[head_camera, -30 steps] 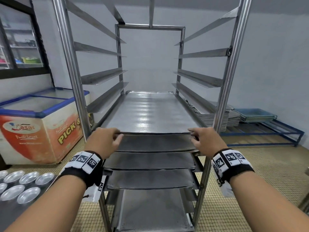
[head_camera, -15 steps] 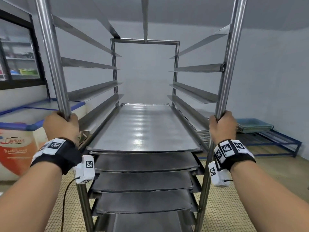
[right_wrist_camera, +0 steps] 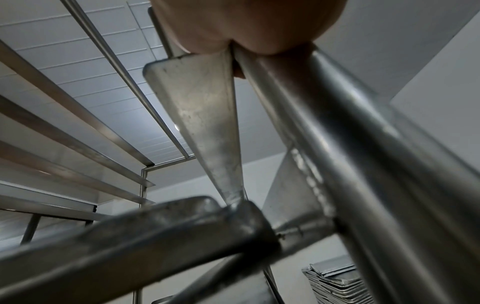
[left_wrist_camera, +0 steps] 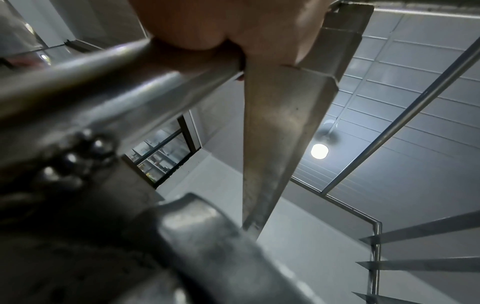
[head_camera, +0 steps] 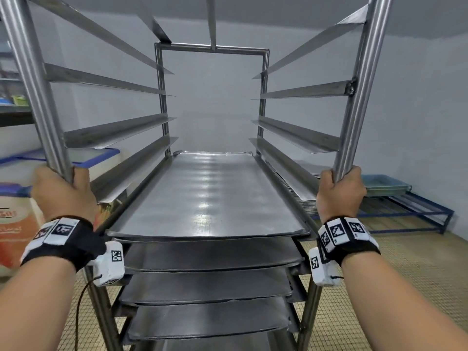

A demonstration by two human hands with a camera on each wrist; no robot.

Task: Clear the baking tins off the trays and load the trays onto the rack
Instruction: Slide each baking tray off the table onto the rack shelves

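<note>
Left hand point(head_camera: 63, 193) gripping, right hand point(head_camera: 340, 195) gripping, both forearms outstretched

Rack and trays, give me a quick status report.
Left hand and right hand each grip a front post of the rack. Top tray seated on runners. Upper runners unloaded, nothing blocking.

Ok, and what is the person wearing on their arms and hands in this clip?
Both forearms are bare, with no sleeves or gloves. The left hand and right hand each have a black fabric wristband carrying white square tiles printed with black-and-white coded markers. A white boxy camera unit hangs under each wrist; a thin dark cable trails from the left one.
</note>
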